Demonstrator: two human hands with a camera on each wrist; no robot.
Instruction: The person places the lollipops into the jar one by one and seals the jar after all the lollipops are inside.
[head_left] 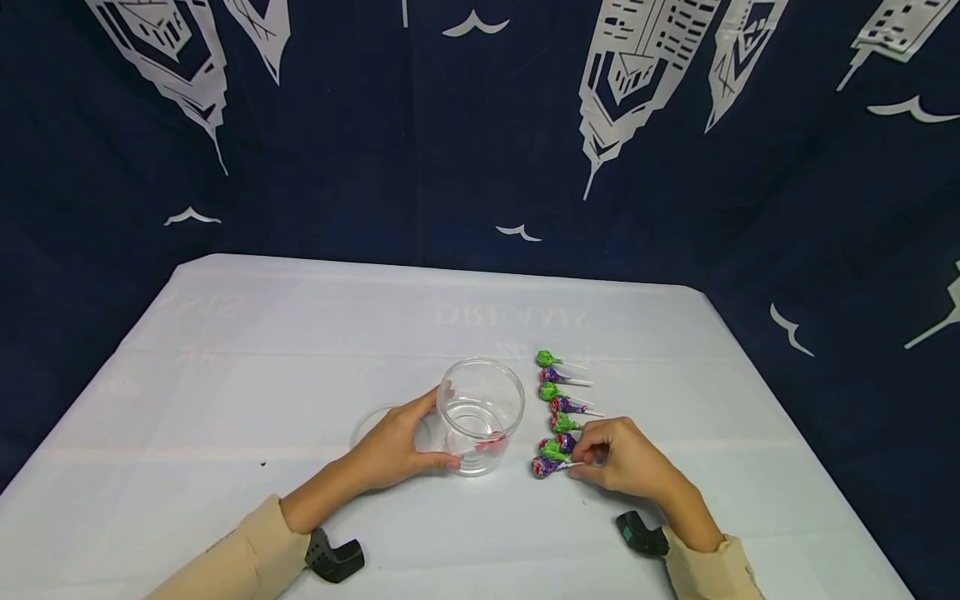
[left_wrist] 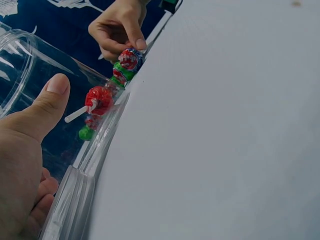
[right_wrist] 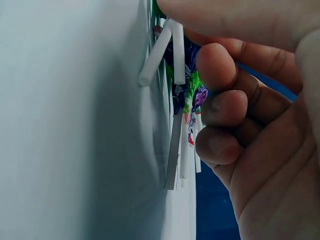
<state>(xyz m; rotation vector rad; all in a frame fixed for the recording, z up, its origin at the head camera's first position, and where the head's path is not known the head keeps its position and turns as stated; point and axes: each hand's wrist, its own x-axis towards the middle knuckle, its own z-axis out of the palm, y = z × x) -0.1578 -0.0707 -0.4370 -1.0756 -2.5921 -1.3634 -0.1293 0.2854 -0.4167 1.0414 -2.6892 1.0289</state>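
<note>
My left hand [head_left: 393, 448] holds a clear plastic jar [head_left: 516, 412] from its left side, thumb on the near wall and fingers around the back. The jar stands upright and uncapped on the table. Inside it, at the bottom, lies a red-wrapped lollipop [left_wrist: 100, 100] with a white stick. Right of the jar, lollipops in green and purple wrappers form a column, sticks pointing right. At the column's near end, my right hand [head_left: 626, 457] pinches a purple-and-red lollipop [head_left: 545, 467] between thumb and index finger. The other fingers of that hand are curled beside the sticks [right_wrist: 175, 155].
A clear round lid [head_left: 367, 423] lies on the white table [head_left: 225, 383], partly behind my left hand. A small dark speck [head_left: 262, 464] is on the cloth to the left. Beyond the table's far edge hangs a dark blue curtain [head_left: 375, 167] with white prints.
</note>
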